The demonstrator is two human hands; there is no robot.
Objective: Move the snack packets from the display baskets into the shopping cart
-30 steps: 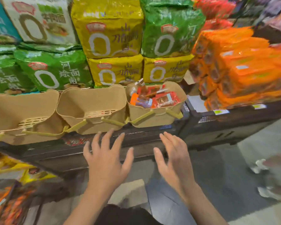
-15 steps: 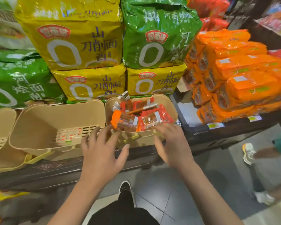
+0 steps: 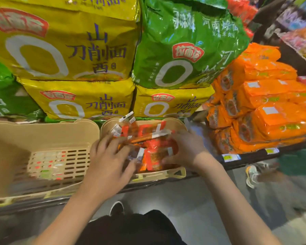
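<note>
The person stands at the shelf [image 3: 237,161] and has both hands inside the right basket [image 3: 157,175], at the shelf's front edge. This looks like the gathering step: the left hand [image 3: 109,167] and the right hand [image 3: 185,149] close from both sides on the snack packets [image 3: 154,156]. The fingers curl around the heap, though blur hides how firm the grasp is. The packets are small, red and orange, shiny, with white labels, and lie loose. Next, I think, the heap must be lifted together, squeezed gently so none slips. The cart is not visible.
</note>
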